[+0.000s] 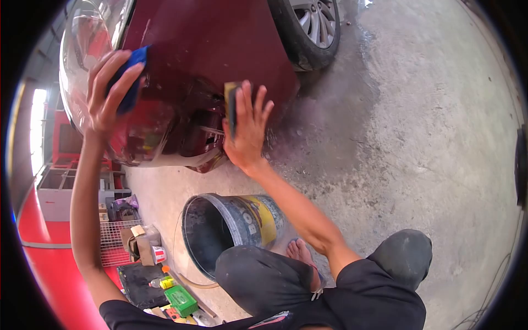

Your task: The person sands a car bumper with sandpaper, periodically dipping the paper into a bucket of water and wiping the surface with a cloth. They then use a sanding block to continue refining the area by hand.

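My left hand (pixel 104 96) curls its fingers over a blue cloth (pixel 130 99), keeping it against the maroon car bumper (pixel 170 77) beside the headlight. Slightly blurred, the hand and cloth look to be in motion. Lower on the bumper's corner, my right hand (pixel 248 129) holds a flat block, tan and dark like a sanding block (pixel 230 102), under its palm and thumb, with the other fingers stretched out. The bumper surface near both hands looks wet and shiny, and the block hides part of it.
A dark bucket (pixel 256 220) with a yellow label lies tipped by my knee. The car wheel (pixel 313 30) stands at the top, beside damp concrete floor (pixel 341 115). A green box (pixel 181 300), bottles and a wire rack (pixel 113 242) sit at lower left.
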{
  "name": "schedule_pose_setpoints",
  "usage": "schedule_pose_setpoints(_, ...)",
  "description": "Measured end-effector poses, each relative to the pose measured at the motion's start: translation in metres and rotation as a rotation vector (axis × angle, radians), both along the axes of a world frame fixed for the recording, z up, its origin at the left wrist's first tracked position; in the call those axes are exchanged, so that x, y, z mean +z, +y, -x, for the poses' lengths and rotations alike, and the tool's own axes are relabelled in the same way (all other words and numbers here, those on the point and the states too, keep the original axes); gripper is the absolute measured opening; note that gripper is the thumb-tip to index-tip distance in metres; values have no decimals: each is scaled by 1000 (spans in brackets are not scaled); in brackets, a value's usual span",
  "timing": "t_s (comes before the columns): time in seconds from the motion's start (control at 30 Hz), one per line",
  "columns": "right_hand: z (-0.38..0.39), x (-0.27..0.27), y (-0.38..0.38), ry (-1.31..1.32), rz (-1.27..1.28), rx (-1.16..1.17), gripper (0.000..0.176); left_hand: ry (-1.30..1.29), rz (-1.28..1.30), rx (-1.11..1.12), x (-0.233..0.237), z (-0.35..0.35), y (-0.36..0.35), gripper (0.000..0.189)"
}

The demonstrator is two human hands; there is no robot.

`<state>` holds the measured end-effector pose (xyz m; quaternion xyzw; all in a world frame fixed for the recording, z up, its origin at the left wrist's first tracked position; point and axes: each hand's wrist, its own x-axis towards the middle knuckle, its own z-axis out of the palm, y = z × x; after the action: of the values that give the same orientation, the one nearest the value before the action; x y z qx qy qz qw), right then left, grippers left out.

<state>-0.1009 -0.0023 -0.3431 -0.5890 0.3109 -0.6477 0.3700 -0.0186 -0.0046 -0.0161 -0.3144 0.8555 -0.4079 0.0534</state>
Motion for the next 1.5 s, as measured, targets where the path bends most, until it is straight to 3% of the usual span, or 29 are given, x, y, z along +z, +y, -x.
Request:
schedule_pose_setpoints(0.1,20,88,-52,-3,202,90,78,63,108,37,-11,0,6,47)
schedule_pose_setpoints(0.2,17,64,-42,48,184,94,75,-24,99,72,-12,2,10,45)
schedule_pose_setpoints(0.3,-3,-29,22,52,-32,44,75,-54,73,66,-6,3,5,42)
schedule_pose_setpoints(0.4,8,17,13,-198,-193,153,77,-32,57,75,-8,-5,8,41)
schedule_pose_setpoints(0.5,13,48,-35,-27,-3,177,81,-71,95,70,-8,-12,8,40)
schedule_pose_setpoints(0.6,-5,-21,1,-105,-66,118,84,-110,112,79,-5,-18,9,41)
schedule_pose_setpoints(0.73,-7,-57,45,-164,-341,121,83,-88,106,58,-1,-22,10,41)
schedule_pose_setpoints(0.83,8,6,-13,-161,-102,159,84,-53,95,53,2,-36,12,40)
schedule_pose_setpoints(0.9,-6,4,-25,-169,-57,113,84,-8,91,52,-5,-37,13,42)
schedule_pose_setpoints(1.0,-14,-50,33,-216,-251,74,83,-69,123,79,-3,-28,14,44)
schedule_pose_setpoints(1.1,-2,-39,37,-130,-356,128,84,-51,117,65,-3,-30,12,44)
schedule_pose_setpoints(1.23,-2,-24,-23,-195,-274,64,86,31,120,79,-6,-48,18,45)
schedule_pose_setpoints(1.37,-11,-58,48,-71,-322,116,86,-20,115,61,-2,-33,13,43)
schedule_pose_setpoints(1.43,-16,-56,53,-37,-365,136,86,-14,111,47,-3,-31,10,43)
schedule_pose_setpoints(1.5,-15,-37,6,-173,-332,60,85,-14,95,57,0,-42,14,44)
